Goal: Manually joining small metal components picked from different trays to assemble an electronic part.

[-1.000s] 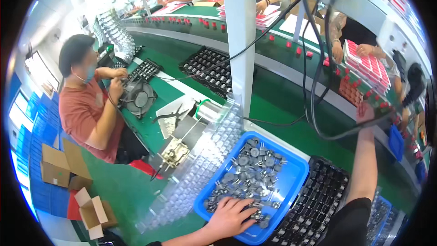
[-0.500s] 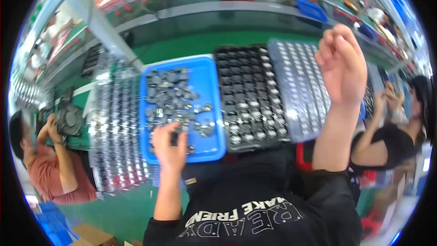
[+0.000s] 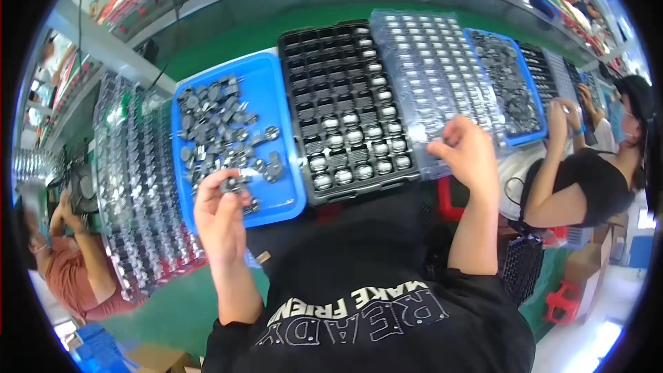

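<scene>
My left hand [image 3: 219,215] is over the near edge of a blue tray [image 3: 295,190], its thumb and fingers closed on a small dark grey part [image 3: 235,184] with shiny metal. Loose grey parts [image 3: 207,114] of a like kind lie heaped in that tray. My right hand [image 3: 472,157] hovers at the near right of a clear plastic tray [image 3: 423,139] with rows of silvery pieces, fingers curled toward the thumb; whatever they may hold is hidden. Between the hands stands a black compartment tray [image 3: 324,198], with silvery round pieces in its near rows and right column.
Left of the blue tray lie clear blister trays [image 3: 138,200] filled with parts. Another blue tray [image 3: 537,100] of dark parts stands farther right. One co-worker [image 3: 79,262] sits at the left, another [image 3: 580,186] at the right. A slanting metal post [image 3: 114,48] rises at the back left.
My right hand has come down from high on the right to the clear tray. My left hand has lifted slightly, the grey part in its fingers. The whole view has shifted.
</scene>
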{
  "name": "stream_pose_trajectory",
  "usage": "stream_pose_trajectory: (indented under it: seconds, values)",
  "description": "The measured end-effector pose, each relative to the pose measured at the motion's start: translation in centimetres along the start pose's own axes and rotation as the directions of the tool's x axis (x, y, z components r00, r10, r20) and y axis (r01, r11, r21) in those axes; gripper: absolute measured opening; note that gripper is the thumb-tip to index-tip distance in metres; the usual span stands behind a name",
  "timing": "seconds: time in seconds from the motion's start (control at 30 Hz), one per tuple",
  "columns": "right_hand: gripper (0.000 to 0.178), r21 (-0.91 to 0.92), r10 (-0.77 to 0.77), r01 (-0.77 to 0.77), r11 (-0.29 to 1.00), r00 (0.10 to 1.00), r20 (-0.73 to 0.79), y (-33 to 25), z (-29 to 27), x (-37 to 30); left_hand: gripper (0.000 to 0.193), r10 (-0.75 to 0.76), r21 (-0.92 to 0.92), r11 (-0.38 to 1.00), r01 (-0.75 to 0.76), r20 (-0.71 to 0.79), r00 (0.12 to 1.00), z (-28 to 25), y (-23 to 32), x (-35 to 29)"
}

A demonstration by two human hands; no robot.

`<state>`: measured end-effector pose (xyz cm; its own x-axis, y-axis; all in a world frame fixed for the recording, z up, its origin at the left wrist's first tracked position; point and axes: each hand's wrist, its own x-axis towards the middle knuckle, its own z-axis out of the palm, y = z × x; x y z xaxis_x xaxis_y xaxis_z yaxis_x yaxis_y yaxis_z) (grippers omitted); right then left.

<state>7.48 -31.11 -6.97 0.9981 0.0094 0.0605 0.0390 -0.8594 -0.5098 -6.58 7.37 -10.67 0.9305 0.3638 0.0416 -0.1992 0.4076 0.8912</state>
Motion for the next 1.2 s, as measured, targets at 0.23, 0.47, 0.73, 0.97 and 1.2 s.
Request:
stream_pose_trajectory:
  seconds: [0.23, 0.47, 0.73, 0.97, 1.2]
  values:
    - [0.012, 0.227, -0.003, -0.004, 0.974, 1.0, 0.028, 3.6, 1.1, 0.4, 0.038, -0.112, -0.284, 0.939, 0.195, 0.284, 0.952, 2.8, -1.5, 2.5]
    - [0.01, 0.222, -0.289, 0.263, 0.939, 0.953, 0.091, 3.8, 0.8, 0.0, 0.036, -0.209, -0.395, 0.858, 0.328, 0.315, 0.926, 3.0, -1.8, 2.2]
    - [0.01, 0.534, -0.182, 0.193, 0.823, 0.98, -0.075, 0.2, 2.2, -1.0, 0.042, -0.173, -0.169, 0.957, 0.235, 0.318, 0.932, 3.0, -2.9, 2.0]
    - [0.02, 0.917, -0.425, 0.118, 0.38, 0.903, 0.06, -11.8, 8.3, -4.9, 0.038, -0.102, -0.196, 0.966, 0.169, 0.311, 0.945, 3.7, -2.9, 1.2]
    - [0.032, 0.699, -0.64, 0.558, 0.447, 0.746, -0.185, -14.5, 10.0, -4.8, 0.042, -0.174, -0.073, 0.978, 0.197, 0.246, 0.954, 3.3, -2.6, 0.1]
